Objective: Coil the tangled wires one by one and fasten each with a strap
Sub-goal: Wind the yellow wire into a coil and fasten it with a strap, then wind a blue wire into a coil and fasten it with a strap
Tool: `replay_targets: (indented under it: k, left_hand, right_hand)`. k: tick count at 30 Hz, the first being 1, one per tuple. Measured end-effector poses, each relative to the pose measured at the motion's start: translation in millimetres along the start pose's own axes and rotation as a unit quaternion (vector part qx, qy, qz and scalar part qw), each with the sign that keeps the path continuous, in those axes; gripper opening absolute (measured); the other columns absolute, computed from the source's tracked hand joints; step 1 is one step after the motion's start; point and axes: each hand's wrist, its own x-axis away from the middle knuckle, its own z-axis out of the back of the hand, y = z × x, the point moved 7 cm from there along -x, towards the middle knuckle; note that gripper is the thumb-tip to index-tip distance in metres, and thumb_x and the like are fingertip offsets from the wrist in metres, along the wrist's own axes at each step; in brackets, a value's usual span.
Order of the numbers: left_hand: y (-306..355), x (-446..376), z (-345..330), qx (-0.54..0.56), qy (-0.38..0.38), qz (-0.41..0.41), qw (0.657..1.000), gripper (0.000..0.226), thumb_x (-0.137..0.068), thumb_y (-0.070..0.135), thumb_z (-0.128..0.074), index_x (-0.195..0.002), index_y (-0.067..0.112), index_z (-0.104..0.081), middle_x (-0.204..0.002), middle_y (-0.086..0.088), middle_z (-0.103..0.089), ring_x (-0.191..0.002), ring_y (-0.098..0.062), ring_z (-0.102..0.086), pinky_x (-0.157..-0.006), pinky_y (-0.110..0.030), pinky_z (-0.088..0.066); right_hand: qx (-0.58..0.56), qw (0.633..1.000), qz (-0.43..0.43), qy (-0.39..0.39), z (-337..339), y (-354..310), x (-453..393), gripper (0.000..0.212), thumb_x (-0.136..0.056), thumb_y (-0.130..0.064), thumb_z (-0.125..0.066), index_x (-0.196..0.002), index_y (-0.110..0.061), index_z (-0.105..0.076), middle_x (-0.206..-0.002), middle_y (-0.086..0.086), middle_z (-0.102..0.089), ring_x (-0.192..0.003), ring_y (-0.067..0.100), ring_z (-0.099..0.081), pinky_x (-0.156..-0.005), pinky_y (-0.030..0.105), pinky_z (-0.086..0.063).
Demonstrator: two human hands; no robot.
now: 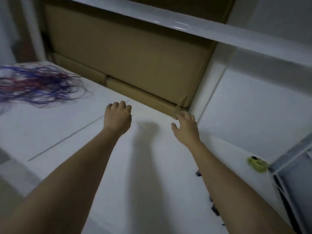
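Note:
A tangled heap of blue and red wires (37, 85) lies at the far left of the white table (70, 125). A small yellow-green coil (257, 163) sits near the table's right edge. Several small dark pieces (214, 208), perhaps straps, lie beside my right forearm. My left hand (118, 118) hovers over the middle of the table with its fingers curled and nothing in it. My right hand (186, 127) reaches toward the table's far right corner with fingers spread, holding nothing. Both hands are well apart from the wires.
Brown cardboard boxes (128, 61) stand against the table's far edge under a white shelf (185, 26). A white wall panel (253, 107) closes the right side. A grey metal frame (293, 174) stands at the lower right.

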Motion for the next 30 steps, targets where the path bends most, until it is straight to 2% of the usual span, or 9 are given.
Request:
replay_targets:
  k: [3, 8, 14, 18, 24, 30]
  left_hand:
    - [-95.7, 7.1, 28.1, -0.034, 0.006, 0.075, 0.997, 0.034, -0.094, 0.029, -0.051, -0.120, 0.007, -0.054, -0.122, -0.016, -0.055, -0.112, -0.037, -0.051, -0.092, -0.042, -0.039]
    - [-243.8, 5.4, 64.2, -0.059, 0.015, 0.141, 0.988, 0.045, -0.093, 0.035, -0.053, -0.130, 0.012, -0.045, -0.132, -0.014, -0.049, -0.120, -0.036, -0.046, -0.097, -0.043, -0.038]
    - [-418.3, -18.0, 98.1, -0.125, 0.017, 0.164, 0.978, 0.047, -0.091, 0.040, -0.054, -0.128, 0.013, -0.046, -0.128, -0.013, -0.051, -0.118, -0.035, -0.048, -0.095, -0.041, -0.039]
    - [-512.5, -40.4, 95.6, -0.125, -0.003, 0.177, 0.976, 0.050, -0.093, 0.043, -0.052, -0.134, 0.016, -0.041, -0.133, -0.010, -0.048, -0.121, -0.033, -0.047, -0.097, -0.042, -0.040]
    - [-604.9, -98.5, 72.8, -0.117, -0.024, 0.167, 0.979, 0.047, -0.094, 0.042, -0.049, -0.131, 0.015, -0.040, -0.134, -0.011, -0.047, -0.122, -0.033, -0.047, -0.099, -0.043, -0.040]
    - [-665.7, -172.3, 26.2, -0.084, -0.029, 0.132, 0.987, 0.053, -0.096, 0.039, -0.046, -0.141, 0.015, -0.033, -0.139, -0.013, -0.043, -0.125, -0.033, -0.044, -0.101, -0.043, -0.038]
  right_hand:
    - [-0.010, 0.999, 0.032, -0.040, -27.0, -80.2, -28.7, 0.043, -0.095, -0.026, -0.052, -0.135, -0.010, -0.049, -0.137, 0.014, -0.043, -0.128, 0.031, -0.035, -0.103, 0.039, -0.031]
    - [-0.050, 0.994, 0.083, -0.042, -75.2, -220.5, -78.1, 0.044, -0.094, -0.023, -0.053, -0.136, -0.013, -0.047, -0.137, 0.010, -0.042, -0.129, 0.027, -0.033, -0.098, 0.034, -0.035]
    - [-0.084, 0.986, 0.131, -0.055, -146.5, -391.2, -151.3, 0.044, -0.093, -0.020, -0.054, -0.136, -0.014, -0.046, -0.138, 0.008, -0.041, -0.126, 0.028, -0.036, -0.093, 0.036, -0.039]
    - [-0.104, 0.982, 0.143, -0.065, -184.1, -482.2, -200.4, 0.045, -0.093, -0.019, -0.052, -0.137, -0.015, -0.045, -0.139, 0.007, -0.040, -0.125, 0.028, -0.036, -0.095, 0.038, -0.041]
    - [-0.061, 0.984, 0.154, -0.068, -227.2, -562.7, -289.4, 0.047, -0.093, -0.022, -0.053, -0.138, -0.013, -0.044, -0.140, 0.011, -0.039, -0.129, 0.030, -0.034, -0.103, 0.037, -0.035]
    - [0.011, 0.986, 0.141, -0.083, -281.0, -588.0, -379.6, 0.047, -0.091, -0.023, -0.054, -0.136, -0.013, -0.047, -0.136, 0.013, -0.042, -0.122, 0.032, -0.040, -0.099, 0.035, -0.037]
